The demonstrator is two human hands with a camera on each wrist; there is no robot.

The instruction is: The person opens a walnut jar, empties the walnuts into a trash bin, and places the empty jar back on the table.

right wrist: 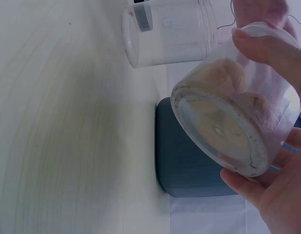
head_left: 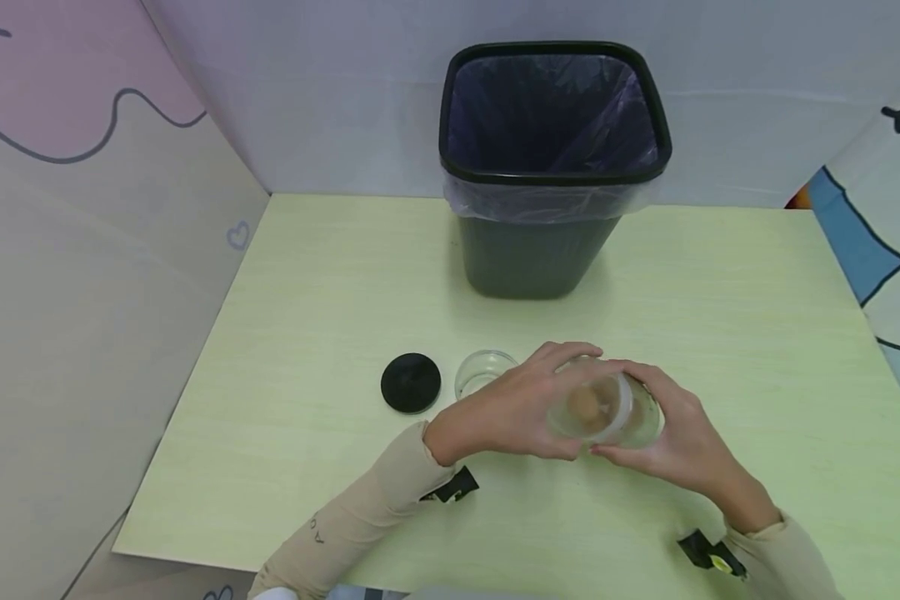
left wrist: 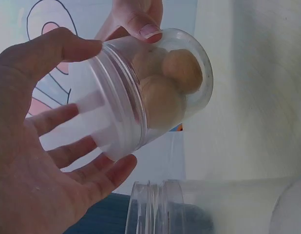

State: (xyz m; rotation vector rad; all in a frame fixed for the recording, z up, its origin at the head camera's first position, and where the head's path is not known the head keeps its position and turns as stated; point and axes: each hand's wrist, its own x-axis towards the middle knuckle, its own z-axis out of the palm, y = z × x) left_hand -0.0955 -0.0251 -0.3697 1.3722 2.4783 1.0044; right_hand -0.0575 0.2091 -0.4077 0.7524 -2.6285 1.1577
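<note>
My left hand [head_left: 513, 412] and right hand [head_left: 682, 425] hold a clear jar [head_left: 600, 408] between them, tilted over the table. Several round brown things [left wrist: 162, 100] show through its wall. In the left wrist view, left thumb and fingertips grip the translucent collar [left wrist: 119, 102] at one end. My right thumb and fingers clasp the body near its base, whose underside [right wrist: 218, 131] faces the right wrist camera. Just behind my left hand, a second clear jar [head_left: 486, 364] stands upright with no contents showing, partly hidden by that hand.
A round black lid [head_left: 411, 383] lies flat on the pale table [head_left: 330, 275], left of the second jar. At the back stands a dark bin [head_left: 536, 258] lined with a translucent bag [head_left: 540, 200]. Patterned sheets [head_left: 345, 100] hang behind and beside the table.
</note>
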